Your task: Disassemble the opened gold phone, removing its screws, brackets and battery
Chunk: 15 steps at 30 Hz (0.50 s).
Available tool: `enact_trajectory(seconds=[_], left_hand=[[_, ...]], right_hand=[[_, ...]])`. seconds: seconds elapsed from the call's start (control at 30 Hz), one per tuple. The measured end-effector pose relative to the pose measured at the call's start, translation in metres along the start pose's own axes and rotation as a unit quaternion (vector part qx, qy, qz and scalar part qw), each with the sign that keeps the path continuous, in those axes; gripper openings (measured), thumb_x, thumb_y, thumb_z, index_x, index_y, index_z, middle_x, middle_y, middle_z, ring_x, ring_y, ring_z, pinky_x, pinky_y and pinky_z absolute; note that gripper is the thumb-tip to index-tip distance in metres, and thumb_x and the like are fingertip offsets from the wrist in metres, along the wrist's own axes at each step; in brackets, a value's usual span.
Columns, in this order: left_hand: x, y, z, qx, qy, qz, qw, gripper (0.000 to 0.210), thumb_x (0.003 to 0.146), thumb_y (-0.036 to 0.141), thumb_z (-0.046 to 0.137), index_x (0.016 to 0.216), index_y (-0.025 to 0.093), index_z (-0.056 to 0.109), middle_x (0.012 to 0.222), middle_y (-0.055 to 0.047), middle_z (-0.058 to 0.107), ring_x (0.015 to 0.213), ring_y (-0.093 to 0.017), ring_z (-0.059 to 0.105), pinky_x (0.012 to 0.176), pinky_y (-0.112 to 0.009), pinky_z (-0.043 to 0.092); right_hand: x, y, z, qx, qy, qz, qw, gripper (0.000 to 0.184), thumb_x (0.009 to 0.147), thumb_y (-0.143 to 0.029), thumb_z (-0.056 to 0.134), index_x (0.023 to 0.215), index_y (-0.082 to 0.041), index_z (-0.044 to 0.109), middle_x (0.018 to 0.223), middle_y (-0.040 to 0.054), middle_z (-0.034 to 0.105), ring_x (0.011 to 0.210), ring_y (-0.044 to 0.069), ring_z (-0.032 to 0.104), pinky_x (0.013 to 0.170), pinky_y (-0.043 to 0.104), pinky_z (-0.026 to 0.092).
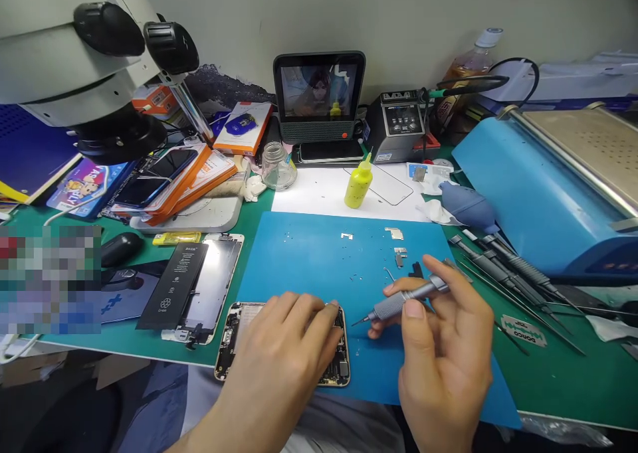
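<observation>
My left hand (pixel 286 347) lies over an opened phone (pixel 232 347) with its inner boards bare. Its thumb and index finger are close together near the phone's right end, and whatever is between them is hidden. A grey knurled precision screwdriver (pixel 399 301) is held in my right hand (pixel 443 347), its thin tip pointing left, just right of the phone and apart from it. Small metal shields, among them a metal bracket (pixel 395 233), and tiny screws lie on the blue mat (pixel 294 254) beyond the hands.
Left of the mat lie a black battery (pixel 172 287) and a display panel (pixel 222 273). A microscope (pixel 114 101) overhangs the left side. A yellow bottle (pixel 359 186) stands behind the mat. Tweezers (pixel 523 307), a razor blade (pixel 523 331) and a blue machine (pixel 538 194) are at right.
</observation>
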<state>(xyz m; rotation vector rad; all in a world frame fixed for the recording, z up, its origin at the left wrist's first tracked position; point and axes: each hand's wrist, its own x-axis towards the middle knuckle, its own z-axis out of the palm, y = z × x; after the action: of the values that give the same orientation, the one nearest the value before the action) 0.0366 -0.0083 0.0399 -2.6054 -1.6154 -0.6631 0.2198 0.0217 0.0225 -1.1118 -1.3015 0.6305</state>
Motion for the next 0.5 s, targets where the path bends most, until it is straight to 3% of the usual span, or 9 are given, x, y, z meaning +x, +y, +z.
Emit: enact_trajectory(seconds=[0.17,0.37,0.5], left_hand=[[-0.001,0.006,-0.001,0.026,-0.015,-0.001,1.0,0.028,0.119,0.016,0.053,0.131,0.012,0.078,0.112,-0.01,0.086,0.093,-0.031,0.083,0.069,-0.047,0.065],[0.007,0.008,0.0,0.043,-0.039,0.002,0.998,0.027,0.114,0.009,0.055,0.114,0.015,0.081,0.101,-0.007,0.083,0.078,-0.03,0.078,0.058,-0.047,0.058],[0.01,0.01,-0.001,0.042,-0.035,0.002,0.999,0.019,0.109,0.007,0.062,0.113,0.013,0.079,0.094,-0.006,0.077,0.073,-0.028,0.073,0.056,-0.046,0.054]], right_hand=[[0.0,0.0,0.001,0.011,0.001,0.009,1.0,0.042,0.117,-0.022,0.065,0.158,-0.031,0.065,0.108,0.0031,0.076,0.067,0.012,0.073,0.057,0.024,0.069],[-0.001,0.0,0.001,0.014,0.003,0.013,1.0,0.042,0.117,-0.022,0.065,0.158,-0.031,0.065,0.109,0.0032,0.077,0.069,0.012,0.075,0.058,0.024,0.068],[-0.001,0.0,0.001,0.014,0.007,0.018,1.0,0.041,0.117,-0.022,0.066,0.157,-0.03,0.066,0.109,0.0036,0.078,0.069,0.013,0.075,0.057,0.025,0.068]])
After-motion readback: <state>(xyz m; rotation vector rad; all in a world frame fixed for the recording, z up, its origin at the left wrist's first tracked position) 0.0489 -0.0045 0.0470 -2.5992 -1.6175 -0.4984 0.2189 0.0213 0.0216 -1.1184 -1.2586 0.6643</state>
